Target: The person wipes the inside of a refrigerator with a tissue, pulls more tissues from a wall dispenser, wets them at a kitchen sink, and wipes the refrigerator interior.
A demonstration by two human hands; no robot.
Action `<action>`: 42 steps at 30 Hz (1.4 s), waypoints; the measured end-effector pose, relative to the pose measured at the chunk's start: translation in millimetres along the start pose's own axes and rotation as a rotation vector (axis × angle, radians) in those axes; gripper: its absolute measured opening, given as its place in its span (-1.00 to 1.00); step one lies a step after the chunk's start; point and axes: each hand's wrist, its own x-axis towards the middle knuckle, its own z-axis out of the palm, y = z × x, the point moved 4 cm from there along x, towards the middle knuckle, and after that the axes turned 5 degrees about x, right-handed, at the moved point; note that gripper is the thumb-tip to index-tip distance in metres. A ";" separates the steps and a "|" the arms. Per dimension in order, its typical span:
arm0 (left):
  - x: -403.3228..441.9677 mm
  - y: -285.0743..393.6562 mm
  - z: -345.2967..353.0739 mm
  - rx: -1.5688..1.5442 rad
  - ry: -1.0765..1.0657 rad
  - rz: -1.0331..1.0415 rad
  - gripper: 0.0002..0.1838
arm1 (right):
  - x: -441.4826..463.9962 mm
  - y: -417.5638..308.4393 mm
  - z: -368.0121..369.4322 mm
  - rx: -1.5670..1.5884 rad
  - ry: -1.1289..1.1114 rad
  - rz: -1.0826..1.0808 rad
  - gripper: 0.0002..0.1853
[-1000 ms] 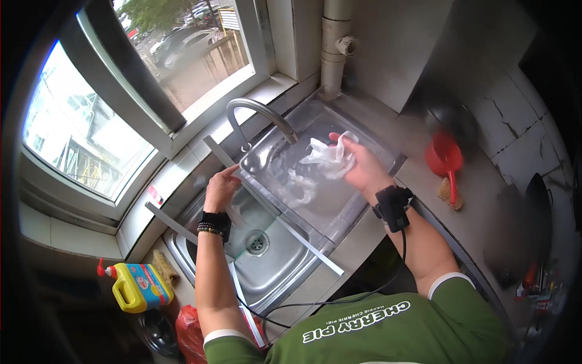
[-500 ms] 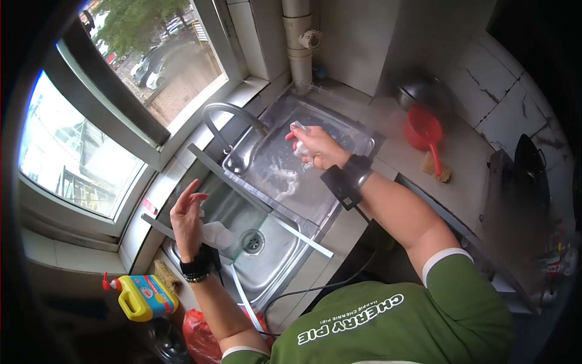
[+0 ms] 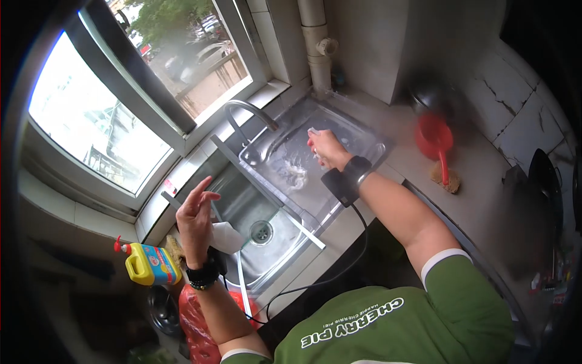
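My right hand [image 3: 328, 148] is closed round a crumpled white cloth, of which only bits show between and beside the fingers, above the water-filled right basin [image 3: 371, 147]. Another whitish, crumpled piece [image 3: 294, 175] lies in that basin. My left hand [image 3: 195, 223] is raised at the left side of the left basin [image 3: 276, 250], fingers apart. A white sheet-like piece [image 3: 227, 238] is beside its palm; whether the hand touches it I cannot tell.
A curved faucet [image 3: 251, 109] stands behind the basins. Metal strips cross the left basin. At right are a red ladle [image 3: 434, 136] and a sponge [image 3: 447, 182]; at left, a yellow bottle [image 3: 151, 265] and red bag [image 3: 197, 321].
My right hand has closed round the cloth, which was spread out earlier. My left hand has moved left off the divider between the basins and is raised. The view has shifted.
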 end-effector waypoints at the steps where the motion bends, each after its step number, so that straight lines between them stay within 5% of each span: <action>1: -3.2 4.8 0.2 0.021 0.002 0.009 -0.65 | -2.6 -0.7 -1.3 0.027 0.016 -0.052 -0.64; 7: -25.0 51.1 2.5 0.072 0.039 0.023 -0.64 | -15.2 -11.8 -10.2 0.242 -0.179 -0.102 -0.59; 10: -39.3 63.8 16.3 0.001 0.006 0.025 -0.65 | -31.9 -29.5 -20.4 -0.105 -0.167 -0.353 -0.57; 11: -44.5 68.6 24.1 -0.034 -0.027 0.017 -0.65 | -26.5 -29.9 -26.4 -0.317 -0.079 -0.609 -0.55; 17: -61.9 91.9 98.5 -0.292 -0.352 -0.060 -0.69 | -145.4 -43.4 -57.8 0.364 -0.414 -0.154 -0.45; 24: -86.8 121.5 220.0 -0.463 -0.839 0.029 -0.58 | -233.0 19.5 -115.5 0.267 -0.311 -0.108 -0.45; 32: -197.7 195.0 320.4 -0.445 -1.405 -0.034 -0.81 | -360.4 109.2 -208.3 0.058 0.115 -0.302 -0.52; 34: -233.4 220.1 342.6 -0.428 -1.452 0.062 -0.82 | -429.2 108.2 -231.8 -0.048 0.305 -0.444 -0.48; 36: -275.2 245.1 370.3 -0.344 -1.510 0.164 -0.90 | -497.9 126.3 -251.7 -0.039 0.474 -0.447 -0.48; 37: -300.0 257.9 378.5 -0.339 -1.560 0.221 -0.89 | -522.5 149.6 -263.9 -0.027 0.484 -0.252 -0.47; 42: -478.0 341.5 406.8 -0.379 -1.836 0.478 -0.84 | -673.8 240.9 -308.3 0.220 0.719 -0.411 -0.47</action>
